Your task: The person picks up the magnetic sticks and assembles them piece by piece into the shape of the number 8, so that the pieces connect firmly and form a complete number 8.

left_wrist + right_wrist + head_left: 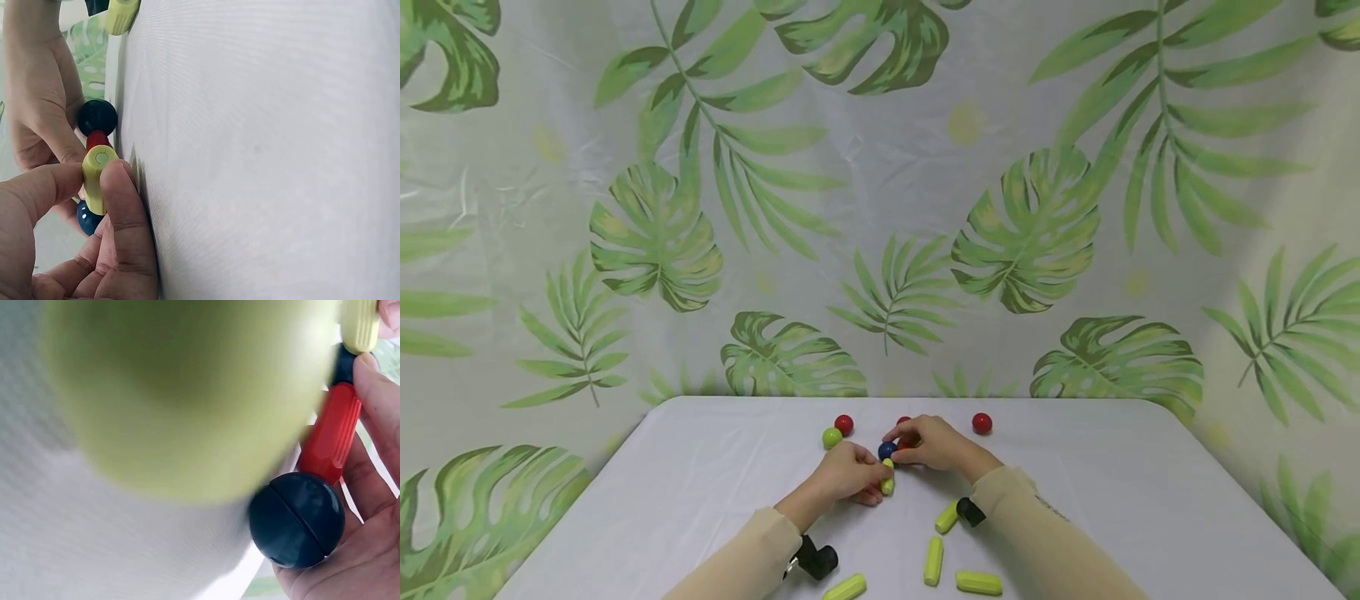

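My left hand (848, 473) pinches a yellow-green rod (95, 178) between thumb and forefinger. The rod's far end meets a blue ball (887, 451). That ball sits at one end of a red rod (330, 432), and a second blue ball (297, 519) is on its other end. My right hand (936, 443) holds this red-and-blue piece, thumb against the ball beside the yellow-green rod, other fingers behind the red rod. In the head view the right hand hides most of the red rod.
Behind the hands lie a red ball (844, 425), a green ball (832, 437) and another red ball (982, 423). Several loose yellow-green rods, one of them (933, 560) near the front, lie on the white-covered table (1075, 483). A leaf-patterned curtain (887, 200) hangs behind.
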### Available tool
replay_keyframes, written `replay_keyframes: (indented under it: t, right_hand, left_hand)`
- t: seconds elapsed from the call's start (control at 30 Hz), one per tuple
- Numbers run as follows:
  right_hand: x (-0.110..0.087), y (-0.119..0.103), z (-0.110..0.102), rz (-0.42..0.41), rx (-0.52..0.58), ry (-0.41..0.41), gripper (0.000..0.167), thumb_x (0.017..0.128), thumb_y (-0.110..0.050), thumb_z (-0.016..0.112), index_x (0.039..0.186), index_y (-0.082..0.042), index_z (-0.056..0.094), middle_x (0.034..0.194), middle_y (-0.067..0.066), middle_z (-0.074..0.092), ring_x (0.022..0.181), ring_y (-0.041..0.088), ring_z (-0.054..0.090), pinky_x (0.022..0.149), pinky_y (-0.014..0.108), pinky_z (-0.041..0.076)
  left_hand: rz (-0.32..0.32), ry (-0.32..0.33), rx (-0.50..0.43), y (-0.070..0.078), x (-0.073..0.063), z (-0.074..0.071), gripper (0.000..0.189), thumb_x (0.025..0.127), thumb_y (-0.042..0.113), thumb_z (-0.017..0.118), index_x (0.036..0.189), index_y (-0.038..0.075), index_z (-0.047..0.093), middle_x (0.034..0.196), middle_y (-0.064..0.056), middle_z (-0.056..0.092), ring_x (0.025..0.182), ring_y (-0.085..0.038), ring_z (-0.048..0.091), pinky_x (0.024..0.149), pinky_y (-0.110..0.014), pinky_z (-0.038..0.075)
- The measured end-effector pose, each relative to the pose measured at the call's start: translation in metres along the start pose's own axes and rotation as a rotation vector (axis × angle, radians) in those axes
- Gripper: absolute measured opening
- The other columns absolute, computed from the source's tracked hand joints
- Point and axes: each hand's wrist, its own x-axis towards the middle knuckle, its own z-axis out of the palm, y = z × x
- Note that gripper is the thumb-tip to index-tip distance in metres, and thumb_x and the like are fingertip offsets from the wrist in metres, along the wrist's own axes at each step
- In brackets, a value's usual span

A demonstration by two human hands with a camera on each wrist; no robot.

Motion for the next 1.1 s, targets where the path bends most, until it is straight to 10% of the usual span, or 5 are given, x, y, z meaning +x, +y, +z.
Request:
replay_keyframes:
  t: [0.37, 1.1]
  right_hand:
    - [0.000, 0.001, 0.001, 0.015, -0.008, 0.012, 0.028, 0.099, -0.019, 0.079, 0.126, -0.015, 0.079, 0.102, -0.001, 0.073, 0.089, 0.010, 0.059, 0.084, 0.029, 0.053]
    - [-0.005, -0.002, 0.003, 0.012, -0.014, 0.026, 0.031, 0.098, -0.021, 0.080, 0.129, -0.015, 0.078, 0.107, 0.002, 0.076, 0.090, 0.010, 0.061, 0.085, 0.029, 0.055]
  left_hand:
    - [0.026, 0.015, 0.010, -0.001, 0.001, 0.000, 0.022, 0.097, 0.020, 0.079, 0.099, 0.000, 0.070, 0.074, -0.004, 0.070, 0.055, -0.008, 0.067, 0.058, -0.025, 0.061]
    - [0.202, 0.174, 0.394, 0.008, -0.006, -0.033, 0.030, 0.095, 0.020, 0.080, 0.115, 0.000, 0.071, 0.082, -0.005, 0.070, 0.058, -0.011, 0.063, 0.057, -0.026, 0.052]
